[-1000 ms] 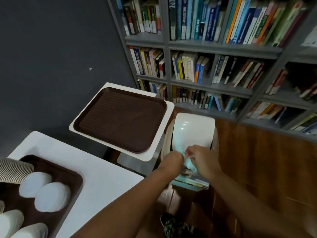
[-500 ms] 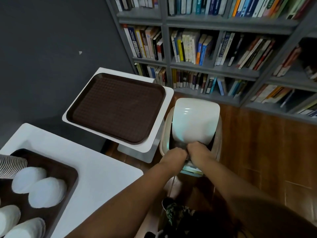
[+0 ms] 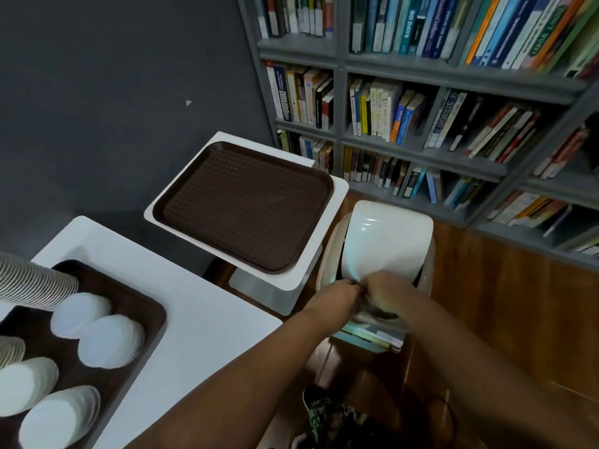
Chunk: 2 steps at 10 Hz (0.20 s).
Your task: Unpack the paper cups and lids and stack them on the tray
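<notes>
Hands: left hand (image 3: 337, 294) and right hand (image 3: 385, 291) met at the mouth of a white swing-lid bin (image 3: 385, 241), knuckles up, fingers curled down out of sight; something thin and crumpled seemed pinched between them, but what it was could not be told.
Probable reason: likely wrapping being pushed under the flap; a judgement only.
Bin: stood on the wood floor (image 3: 518, 312), just beside the small table, flap tilted inward.
Near tray (image 3: 142, 306): brown, on the white table (image 3: 201, 322) at lower left, kept within reach for stacking.
Lids (image 3: 110, 340): white, translucent, in several short stacks lying on their sides on the near tray, some touching.
Cups (image 3: 29, 280): ribbed paper, nested in a long stack lying across the tray's far left corner, partly out of view.
Far tray (image 3: 246, 205): brown, textured, on a small white table (image 3: 337, 192); nothing on it.
Task state: most goods appeared unpacked; far tray not yet used.
Backdrop: grey bookshelf (image 3: 421, 59), dark wall.
</notes>
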### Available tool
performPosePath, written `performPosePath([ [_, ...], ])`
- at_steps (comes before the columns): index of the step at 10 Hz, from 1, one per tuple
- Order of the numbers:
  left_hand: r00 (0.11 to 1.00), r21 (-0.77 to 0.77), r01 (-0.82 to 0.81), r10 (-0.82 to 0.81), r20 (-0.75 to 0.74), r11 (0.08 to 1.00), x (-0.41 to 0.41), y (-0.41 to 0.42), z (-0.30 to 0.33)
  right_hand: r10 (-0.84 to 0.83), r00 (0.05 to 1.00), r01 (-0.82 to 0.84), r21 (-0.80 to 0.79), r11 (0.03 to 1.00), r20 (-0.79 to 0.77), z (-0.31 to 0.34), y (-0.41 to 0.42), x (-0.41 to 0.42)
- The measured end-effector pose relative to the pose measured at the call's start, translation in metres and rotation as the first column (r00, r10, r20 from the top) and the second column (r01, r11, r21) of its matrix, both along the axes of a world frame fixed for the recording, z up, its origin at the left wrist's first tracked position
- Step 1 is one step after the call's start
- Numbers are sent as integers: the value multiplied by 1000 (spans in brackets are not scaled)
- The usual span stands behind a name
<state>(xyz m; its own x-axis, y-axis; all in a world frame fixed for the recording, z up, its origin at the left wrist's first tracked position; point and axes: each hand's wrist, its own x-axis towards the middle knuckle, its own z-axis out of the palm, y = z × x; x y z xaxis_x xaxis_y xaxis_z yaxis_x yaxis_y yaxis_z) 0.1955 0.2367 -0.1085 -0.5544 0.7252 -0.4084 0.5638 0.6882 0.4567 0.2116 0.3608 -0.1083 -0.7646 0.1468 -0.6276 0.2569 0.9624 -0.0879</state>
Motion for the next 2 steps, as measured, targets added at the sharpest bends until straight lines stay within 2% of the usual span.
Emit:
performPosePath([
  [1, 995, 62, -47, 52, -82, 997, -4, -17, 18, 25, 999, -25, -3, 1000, -35, 24, -6, -11],
  [2, 975, 36, -121, 125, -185, 992, -7, -41, 33, 107, 985, -103, 36, 994, -136, 52, -17, -22],
])
